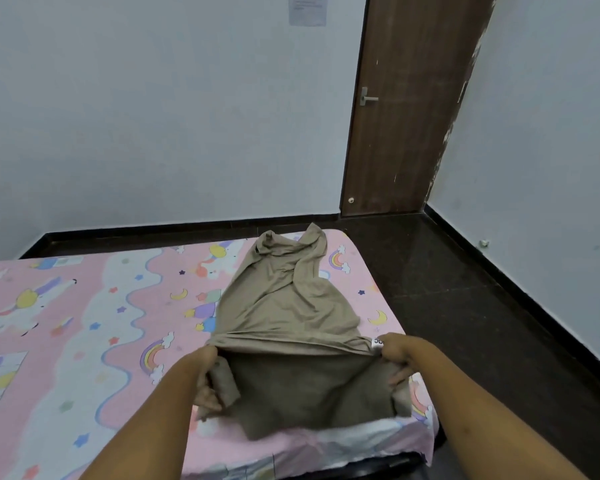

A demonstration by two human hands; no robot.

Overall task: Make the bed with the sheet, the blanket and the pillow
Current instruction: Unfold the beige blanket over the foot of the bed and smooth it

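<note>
The tan cloth (281, 306) is thin, plain and soft. It is bunched into folds along the line pulled taut between the two hands, and a small white label (377, 342) sits at that edge, touching the right hand (395, 358). The left hand (207, 379) has its fingers curled round a gathered corner of the cloth. The right hand pinches the opposite corner, thumb underneath. Both hands are closed on the fabric, held apart at about the width of the cloth.

Away from the grip, the cloth narrows and lies crumpled on the pink sheet (101, 323), which is printed with rainbows, moons and unicorns; its far end reaches nearly to the far edge of the bed. Below the grip, a darker layer of the same cloth hangs toward the person and ends just short of the bed's near edge, where a white layer shows under the sheet.

Out past the left hand, the sheet lies wide and flat. Just past the right hand the bed ends, and dark floor (465, 306) runs on to the white wall (551, 150). Beyond the far end of the cloth, a strip of floor separates the bed from the brown door (406, 116).
</note>
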